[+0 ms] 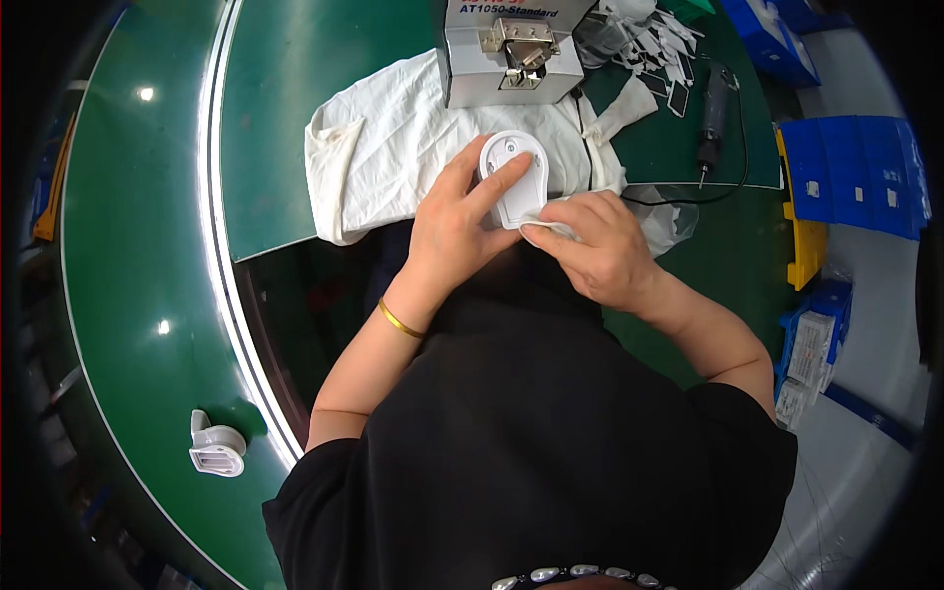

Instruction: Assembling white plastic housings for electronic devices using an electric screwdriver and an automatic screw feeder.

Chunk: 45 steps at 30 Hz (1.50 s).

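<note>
My left hand (447, 228) is closed round a white plastic housing (520, 204), rounded at its far end and narrower towards me. Its hollow inner side faces up, and one finger lies across it. At the near end of the housing, my right hand (608, 244) pinches a thin white piece (557, 227) that looks like folded cloth and touches the housing's edge. The fingers hide most of that piece. Under and beyond both hands, a white cloth (388, 128) is spread over the table's front edge.
A grey tape dispenser (513, 74) stands behind the cloth. To its right lie small white and black parts (664, 49) and a corded electric screwdriver (715, 118). Another white housing (216, 447) rests on the green surface at left. Blue bins (851, 172) line the right side.
</note>
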Each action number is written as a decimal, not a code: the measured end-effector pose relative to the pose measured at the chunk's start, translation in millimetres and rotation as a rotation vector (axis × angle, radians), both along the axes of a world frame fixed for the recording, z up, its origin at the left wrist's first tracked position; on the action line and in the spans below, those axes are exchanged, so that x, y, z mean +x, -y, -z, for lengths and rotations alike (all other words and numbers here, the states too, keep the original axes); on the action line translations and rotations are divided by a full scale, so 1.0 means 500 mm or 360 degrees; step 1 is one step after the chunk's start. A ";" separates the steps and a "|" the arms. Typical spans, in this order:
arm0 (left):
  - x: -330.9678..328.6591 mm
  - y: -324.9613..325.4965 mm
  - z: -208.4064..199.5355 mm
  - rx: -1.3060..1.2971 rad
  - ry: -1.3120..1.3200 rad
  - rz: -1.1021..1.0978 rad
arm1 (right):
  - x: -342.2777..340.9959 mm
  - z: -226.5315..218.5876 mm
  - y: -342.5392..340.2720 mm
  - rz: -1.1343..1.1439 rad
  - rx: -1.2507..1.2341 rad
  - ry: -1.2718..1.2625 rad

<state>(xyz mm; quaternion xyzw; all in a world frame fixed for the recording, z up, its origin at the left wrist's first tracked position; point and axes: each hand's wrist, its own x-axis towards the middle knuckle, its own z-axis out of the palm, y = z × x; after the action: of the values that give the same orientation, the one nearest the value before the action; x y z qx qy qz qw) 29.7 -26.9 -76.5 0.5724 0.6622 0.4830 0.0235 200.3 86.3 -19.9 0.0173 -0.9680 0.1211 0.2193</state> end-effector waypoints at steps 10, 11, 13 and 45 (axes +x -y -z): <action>0.004 0.002 0.002 0.0012 0.0027 -0.0003 | -0.001 -0.001 0.007 0.0080 0.0078 0.0028; 0.004 0.002 0.000 0.0009 0.0014 0.0001 | 0.007 0.000 0.005 0.0072 0.0078 0.0030; 0.001 0.005 -0.004 0.0008 0.0009 -0.0014 | 0.027 0.000 -0.001 0.0065 0.0081 0.0080; -0.085 0.103 -0.175 -0.0014 -0.0295 -0.0184 | -0.142 -0.061 -0.007 -0.0190 -0.2026 0.0257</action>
<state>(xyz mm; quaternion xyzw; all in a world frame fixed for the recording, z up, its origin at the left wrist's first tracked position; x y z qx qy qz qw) -12.7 -78.6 10.9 0.5753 0.6956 0.4257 -0.0633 129.3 89.8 10.7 -0.0715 -0.7176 0.6846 0.1058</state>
